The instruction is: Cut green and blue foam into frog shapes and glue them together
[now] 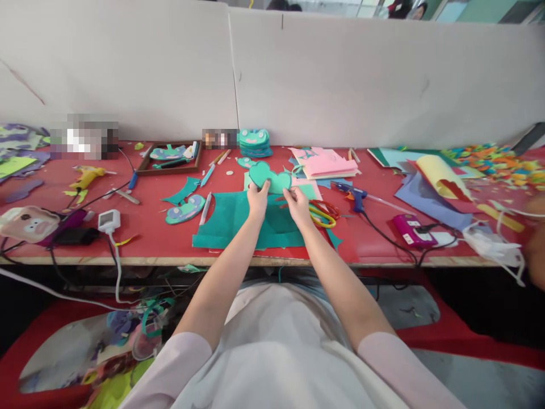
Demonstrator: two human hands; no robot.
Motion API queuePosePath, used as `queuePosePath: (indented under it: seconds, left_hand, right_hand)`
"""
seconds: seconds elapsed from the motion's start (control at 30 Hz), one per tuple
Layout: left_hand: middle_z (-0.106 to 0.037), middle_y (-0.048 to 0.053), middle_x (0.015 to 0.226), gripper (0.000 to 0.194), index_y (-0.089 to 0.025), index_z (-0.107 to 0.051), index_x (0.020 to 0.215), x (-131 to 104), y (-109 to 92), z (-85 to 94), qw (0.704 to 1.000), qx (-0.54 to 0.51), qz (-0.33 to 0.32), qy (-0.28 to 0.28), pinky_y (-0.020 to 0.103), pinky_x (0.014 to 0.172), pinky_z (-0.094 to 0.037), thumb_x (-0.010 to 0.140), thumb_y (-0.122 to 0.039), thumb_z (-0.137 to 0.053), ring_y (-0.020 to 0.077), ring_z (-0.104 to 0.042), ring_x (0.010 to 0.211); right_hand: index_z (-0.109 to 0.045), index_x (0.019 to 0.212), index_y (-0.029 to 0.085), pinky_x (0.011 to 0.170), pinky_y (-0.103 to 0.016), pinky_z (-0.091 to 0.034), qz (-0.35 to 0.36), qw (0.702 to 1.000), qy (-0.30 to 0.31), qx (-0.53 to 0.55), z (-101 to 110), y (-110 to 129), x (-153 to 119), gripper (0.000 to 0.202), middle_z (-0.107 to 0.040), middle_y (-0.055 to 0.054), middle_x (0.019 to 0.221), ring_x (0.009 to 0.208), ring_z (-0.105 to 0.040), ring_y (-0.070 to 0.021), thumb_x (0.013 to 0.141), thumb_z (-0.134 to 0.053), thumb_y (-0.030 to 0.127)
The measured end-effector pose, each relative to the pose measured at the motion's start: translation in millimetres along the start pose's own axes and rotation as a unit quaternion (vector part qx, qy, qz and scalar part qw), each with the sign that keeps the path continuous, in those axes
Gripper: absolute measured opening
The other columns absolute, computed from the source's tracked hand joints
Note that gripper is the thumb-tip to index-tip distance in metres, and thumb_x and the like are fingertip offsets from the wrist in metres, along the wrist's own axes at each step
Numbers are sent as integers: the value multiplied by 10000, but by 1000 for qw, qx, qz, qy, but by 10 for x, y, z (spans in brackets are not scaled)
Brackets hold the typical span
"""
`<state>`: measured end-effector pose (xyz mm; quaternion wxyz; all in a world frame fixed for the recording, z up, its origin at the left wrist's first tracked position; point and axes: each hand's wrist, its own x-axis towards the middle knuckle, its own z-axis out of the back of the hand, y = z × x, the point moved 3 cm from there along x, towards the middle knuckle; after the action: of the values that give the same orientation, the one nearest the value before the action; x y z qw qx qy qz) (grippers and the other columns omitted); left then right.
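Between my two hands I hold a green felt cutout with rounded lobes, raised above the table. My left hand pinches its lower left part, thumb on top. My right hand grips the lower right edge with its fingertips. Beneath my hands lies a teal felt sheet. Yellow-handled scissors rest just right of my right hand, partly hidden. A stack of green felt faces stands behind the cutout. To the left lies another felt face piece with lilac patches.
A brown tray holds felt pieces and pens. A blue glue gun lies to the right, its cord running to a purple power strip. A yellow glue gun is at left. Pink felt sheets lie behind; a white partition closes the back.
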<state>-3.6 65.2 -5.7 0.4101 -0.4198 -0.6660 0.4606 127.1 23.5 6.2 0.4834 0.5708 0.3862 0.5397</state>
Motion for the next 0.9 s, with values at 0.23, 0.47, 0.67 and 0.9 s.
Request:
queuePosePath:
  seconds: [0.23, 0.47, 0.67, 0.9]
  left_hand:
    - [-688, 63, 1044, 287, -183, -627, 999, -48, -59, -30, 998, 3, -12, 54, 312, 867, -523, 774, -360, -642, 194, -641, 1003]
    - [-693, 72, 1024, 269, -173, -638, 996, -68, -68, -31, 997, 50, 13, 57, 312, 830, -539, 772, -323, -647, 207, -649, 964]
    - [-686, 58, 993, 335, -181, -618, 1075, -100, -78, -65, 996, 40, 35, 76, 274, 612, -566, 774, -327, -639, 194, -659, 850]
    - [-693, 54, 887, 274, -150, -648, 982, -107, -65, -85, 994, 46, 56, 86, 280, 588, -566, 754, -301, -652, 171, -646, 733]
  right_hand:
    - [-641, 922, 164, 860, -350, -494, 39, 937, 2, -348, 860, 271, -83, 199, -671, -101, 972, 890, -641, -204, 794, -523, 261]
    - [-606, 1178, 149, 848, -331, -455, -74, 785, 148, -596, 1140, 188, -193, 499, -630, -162, 1120, 1034, -607, -283, 723, -652, 348]
    - [-635, 1108, 137, 773, -326, -447, -94, 753, 183, -625, 1005, 220, -72, 437, -620, -185, 1143, 986, -622, -302, 753, -583, 387]
    - [-678, 943, 147, 631, -243, -421, -101, 763, 235, -594, 1034, 211, 98, 297, -703, -133, 947, 828, -659, -230, 731, -611, 345]
